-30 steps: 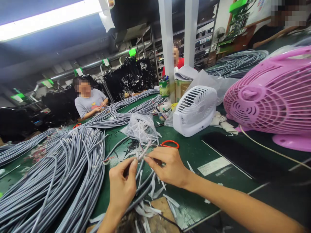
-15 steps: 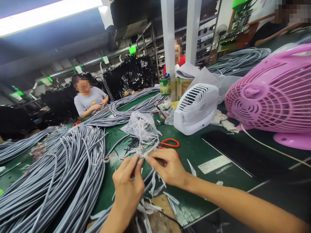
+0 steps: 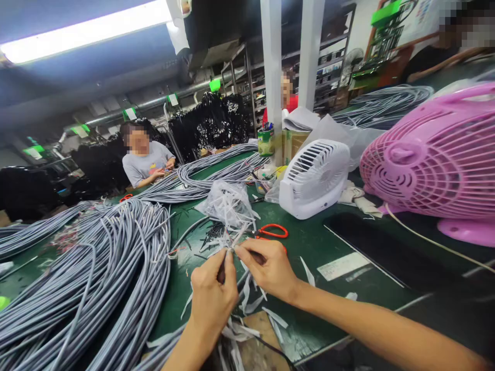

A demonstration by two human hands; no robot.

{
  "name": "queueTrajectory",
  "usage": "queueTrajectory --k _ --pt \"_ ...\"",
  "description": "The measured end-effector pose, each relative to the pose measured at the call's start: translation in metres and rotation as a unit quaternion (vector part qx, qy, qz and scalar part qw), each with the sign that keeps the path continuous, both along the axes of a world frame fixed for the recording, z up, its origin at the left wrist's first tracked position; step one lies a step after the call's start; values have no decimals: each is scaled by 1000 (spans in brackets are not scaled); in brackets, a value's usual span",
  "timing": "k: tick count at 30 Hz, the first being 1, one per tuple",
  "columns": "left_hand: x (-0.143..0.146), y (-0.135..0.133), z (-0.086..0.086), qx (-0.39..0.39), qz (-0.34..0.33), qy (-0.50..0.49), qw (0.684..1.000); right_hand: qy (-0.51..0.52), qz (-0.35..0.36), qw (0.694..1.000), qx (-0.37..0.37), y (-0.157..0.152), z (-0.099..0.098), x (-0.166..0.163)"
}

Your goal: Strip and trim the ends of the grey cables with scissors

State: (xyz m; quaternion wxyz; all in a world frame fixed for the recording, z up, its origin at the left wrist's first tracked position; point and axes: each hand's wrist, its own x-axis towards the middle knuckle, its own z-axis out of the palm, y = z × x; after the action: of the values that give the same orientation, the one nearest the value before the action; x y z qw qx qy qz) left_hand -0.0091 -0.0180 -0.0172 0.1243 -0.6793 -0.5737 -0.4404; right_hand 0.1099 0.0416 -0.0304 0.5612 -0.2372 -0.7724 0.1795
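Note:
In the middle of the head view my left hand [image 3: 214,288] is closed, thumb and finger pinching the end of a grey cable [image 3: 229,250], where thin wires show. Close beside it my right hand [image 3: 270,265] is also closed in a pinch, fingertips almost meeting the left ones. What the right fingertips grip is small and mostly hidden. Red-handled scissors [image 3: 275,230] lie just behind the right hand. Beyond the fingertips is a clear plastic bag [image 3: 228,203] of white strips, with short black pieces [image 3: 212,234] scattered beside it. Loose white strips [image 3: 247,293] lie under the hands.
A large bundle of grey cables [image 3: 116,268] covers the left of the green table [image 3: 301,324]. On the right stand a white fan [image 3: 315,180] and a pink fan [image 3: 429,165], near a dark flat panel [image 3: 371,247]. Across the table a person [image 3: 149,159] handles cables.
The whole view has shifted slightly down and right. Both hands stay pinched together at the cable end; a whitish length that rose beside the right fingertips is no longer plainly visible.

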Motion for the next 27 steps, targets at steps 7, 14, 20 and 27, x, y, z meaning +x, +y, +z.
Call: queueTrajectory --k 7,14,20,27 --pt "1 -1 9 -61 0 -51 997 15 -20 990 142 -3 -4 -1" --pt "-3 2 5 35 24 -27 999 -25 -41 994 94 8 6 6" --pt "-4 2 0 70 8 10 997 -28 -54 987 146 6 5 9" --pt "-3 2 1 74 10 10 997 -44 -69 986 142 6 4 10"
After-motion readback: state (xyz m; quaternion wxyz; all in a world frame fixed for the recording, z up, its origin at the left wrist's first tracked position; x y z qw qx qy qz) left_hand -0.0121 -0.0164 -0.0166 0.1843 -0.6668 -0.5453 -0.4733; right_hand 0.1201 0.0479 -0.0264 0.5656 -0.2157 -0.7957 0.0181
